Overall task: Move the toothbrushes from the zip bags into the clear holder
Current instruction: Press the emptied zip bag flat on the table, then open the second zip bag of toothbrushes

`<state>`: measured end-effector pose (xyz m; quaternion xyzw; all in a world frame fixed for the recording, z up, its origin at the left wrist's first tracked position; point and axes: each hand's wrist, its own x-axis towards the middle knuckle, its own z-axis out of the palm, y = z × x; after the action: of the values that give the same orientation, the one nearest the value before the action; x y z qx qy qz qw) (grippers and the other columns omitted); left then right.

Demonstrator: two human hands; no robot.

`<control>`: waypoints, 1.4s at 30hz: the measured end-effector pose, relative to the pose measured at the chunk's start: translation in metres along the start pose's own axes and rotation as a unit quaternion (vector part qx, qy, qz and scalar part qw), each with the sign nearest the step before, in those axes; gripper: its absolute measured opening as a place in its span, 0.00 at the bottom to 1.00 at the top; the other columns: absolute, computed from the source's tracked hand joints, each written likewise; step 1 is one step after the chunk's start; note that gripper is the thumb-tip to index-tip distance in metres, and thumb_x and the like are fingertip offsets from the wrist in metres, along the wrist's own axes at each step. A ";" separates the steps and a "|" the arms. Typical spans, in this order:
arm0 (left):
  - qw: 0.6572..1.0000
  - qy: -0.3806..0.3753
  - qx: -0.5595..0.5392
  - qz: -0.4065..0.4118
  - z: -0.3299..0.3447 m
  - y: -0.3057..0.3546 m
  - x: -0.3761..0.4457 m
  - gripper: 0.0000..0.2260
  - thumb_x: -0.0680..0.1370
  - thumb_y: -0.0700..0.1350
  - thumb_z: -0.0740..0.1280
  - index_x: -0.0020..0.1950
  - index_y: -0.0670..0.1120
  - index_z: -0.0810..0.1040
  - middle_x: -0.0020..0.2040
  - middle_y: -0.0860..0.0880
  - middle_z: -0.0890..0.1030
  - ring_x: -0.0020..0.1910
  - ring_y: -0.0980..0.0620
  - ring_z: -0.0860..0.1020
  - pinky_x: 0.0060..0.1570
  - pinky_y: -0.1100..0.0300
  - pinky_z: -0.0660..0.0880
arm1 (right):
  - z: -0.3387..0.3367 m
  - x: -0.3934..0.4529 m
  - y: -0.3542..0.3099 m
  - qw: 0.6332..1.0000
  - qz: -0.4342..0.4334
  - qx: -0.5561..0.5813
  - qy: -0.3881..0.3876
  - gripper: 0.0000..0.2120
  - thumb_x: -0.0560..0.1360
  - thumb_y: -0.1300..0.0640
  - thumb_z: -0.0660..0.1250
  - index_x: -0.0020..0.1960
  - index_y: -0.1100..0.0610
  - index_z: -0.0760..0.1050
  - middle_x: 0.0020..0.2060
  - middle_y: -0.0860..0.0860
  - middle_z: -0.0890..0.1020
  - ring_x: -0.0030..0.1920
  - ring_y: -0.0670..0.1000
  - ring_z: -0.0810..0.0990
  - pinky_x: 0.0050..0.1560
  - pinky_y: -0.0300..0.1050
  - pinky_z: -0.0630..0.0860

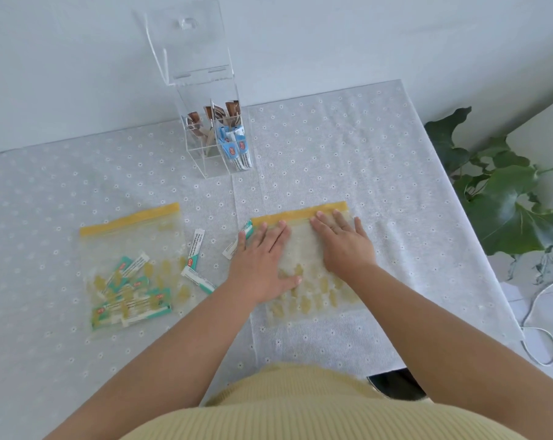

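On the flowered tablecloth we pressed the right-hand zip bag flat, left hand and right hand both spread wide, holding nothing. It looked emptied; the other bag kept green toothbrush packets, more stood in the clear holder, and loose packets lay between. Smoothing evenly toward the yellow seal seemed best.
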<state>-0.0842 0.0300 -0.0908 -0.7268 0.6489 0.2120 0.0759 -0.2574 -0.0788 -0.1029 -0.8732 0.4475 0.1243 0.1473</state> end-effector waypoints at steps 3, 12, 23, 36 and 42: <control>1.000 -0.004 0.003 -0.004 -0.001 -0.006 -0.004 0.43 0.71 0.73 0.54 0.77 0.58 0.37 0.79 0.58 0.37 0.78 0.46 0.39 0.73 0.39 0.40 | -0.001 -0.003 0.009 0.999 0.022 0.023 0.011 0.33 0.76 0.62 0.52 0.77 0.42 0.51 0.77 0.38 0.56 0.78 0.48 0.48 0.76 0.55 0.38; 0.999 -0.019 -0.018 -0.022 0.001 -0.004 -0.008 0.42 0.71 0.72 0.53 0.76 0.60 0.33 0.77 0.57 0.33 0.77 0.44 0.36 0.73 0.38 0.39 | -0.005 -0.009 0.021 0.995 0.096 0.009 0.031 0.31 0.76 0.60 0.55 0.77 0.44 0.55 0.76 0.39 0.59 0.78 0.53 0.52 0.71 0.59 0.30; 0.996 -0.029 0.079 -0.031 -0.009 0.025 0.025 0.40 0.72 0.73 0.43 0.77 0.56 0.32 0.76 0.52 0.30 0.76 0.39 0.34 0.62 0.38 0.20 | -0.021 -0.008 0.008 0.990 0.140 -0.012 0.028 0.32 0.76 0.54 0.49 0.79 0.53 0.45 0.79 0.47 0.47 0.77 0.53 0.36 0.70 0.59 0.26; 0.951 0.138 -0.144 -0.235 -0.046 -0.091 -0.009 0.28 0.80 0.64 0.42 0.78 0.57 0.50 0.79 0.60 0.43 0.78 0.48 0.40 0.65 0.34 0.29 | -0.042 0.019 -0.060 0.993 -0.051 0.104 0.029 0.25 0.77 0.57 0.54 0.74 0.47 0.63 0.73 0.47 0.68 0.78 0.51 0.53 0.75 0.55 0.37; 0.889 0.162 -0.172 -0.392 -0.005 -0.126 -0.077 0.28 0.80 0.62 0.45 0.79 0.53 0.48 0.79 0.57 0.44 0.78 0.48 0.42 0.67 0.33 0.34 | -0.065 0.071 -0.162 0.973 -0.164 0.158 -0.039 0.18 0.77 0.56 0.56 0.63 0.46 0.76 0.55 0.51 0.82 0.56 0.55 0.79 0.54 0.46 0.74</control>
<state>0.0347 0.1169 -0.0763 -0.9480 0.2676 0.1531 -0.0794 -0.0792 -0.0653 -0.0442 -0.8948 0.3060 0.0601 0.3196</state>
